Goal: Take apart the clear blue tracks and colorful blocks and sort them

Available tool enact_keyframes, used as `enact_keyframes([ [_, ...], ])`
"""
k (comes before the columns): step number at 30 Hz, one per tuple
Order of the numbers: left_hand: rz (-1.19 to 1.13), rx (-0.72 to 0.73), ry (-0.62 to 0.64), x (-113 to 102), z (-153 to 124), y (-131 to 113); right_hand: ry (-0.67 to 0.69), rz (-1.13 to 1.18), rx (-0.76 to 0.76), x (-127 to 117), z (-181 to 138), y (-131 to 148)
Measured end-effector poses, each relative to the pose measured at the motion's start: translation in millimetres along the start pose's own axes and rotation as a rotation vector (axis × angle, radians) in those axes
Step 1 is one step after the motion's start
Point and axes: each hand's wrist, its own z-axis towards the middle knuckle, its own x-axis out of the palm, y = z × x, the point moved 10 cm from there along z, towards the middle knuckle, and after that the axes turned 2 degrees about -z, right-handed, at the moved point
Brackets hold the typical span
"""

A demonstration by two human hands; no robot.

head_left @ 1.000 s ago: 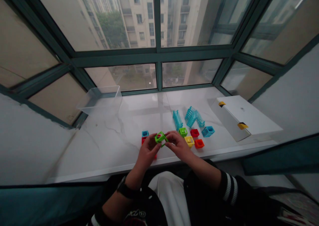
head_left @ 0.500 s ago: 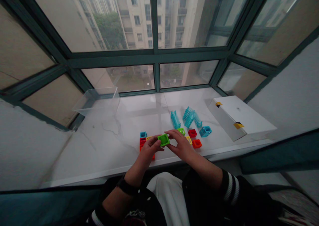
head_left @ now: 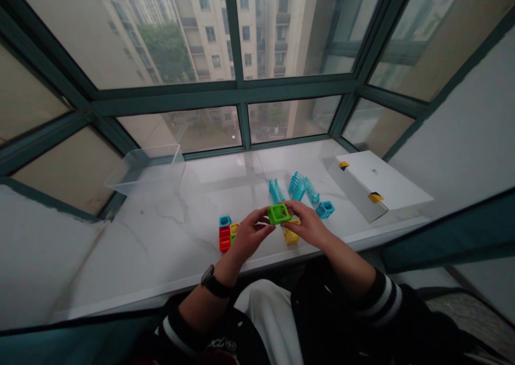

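Fingers of both my hands grip a green hollow cube block (head_left: 277,213) above the white sill. My left hand (head_left: 250,233) pinches its left side, and my right hand (head_left: 309,223) has the right side. Under my right fingers a yellow block (head_left: 292,237) sits on the sill. Beside my left hand is a cluster of joined-looking blocks: a blue block (head_left: 224,221), a red block (head_left: 224,231) and a yellow block (head_left: 234,228), with a bit of green. My left hand hides part of this cluster.
Translucent blue track-like pieces (head_left: 298,185) and a blue cube (head_left: 325,210) lie beyond my right hand. A clear plastic bin (head_left: 145,172) stands at the far left by the window. To the right sits a white box (head_left: 386,185) with yellow-black tabs.
The green block has turned in my fingers and shifted right over the sill with both hands. My right hand now covers the red blocks that showed beside it. The camera view has shifted slightly.
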Motion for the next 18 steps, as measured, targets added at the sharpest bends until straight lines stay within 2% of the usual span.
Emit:
enact_keyframes([
  [4, 0.086, 0.025, 0.021, 6, 19, 17, -0.084, -0.063, 0.065, -23, -2, -29],
  [7, 0.206, -0.007, -0.037, 1, 34, 47, -0.164, -0.097, 0.149, -43, -4, -56],
  [10, 0.338, -0.031, -0.057, 3, 45, 76, -0.179, -0.118, 0.223, -54, -6, -80],
  [14, 0.459, -0.078, -0.019, 16, 55, 105, -0.165, -0.131, 0.301, -57, -8, -107],
  [18, 0.524, -0.127, 0.040, 31, 63, 124, -0.119, -0.147, 0.325, -47, -5, -125],
])
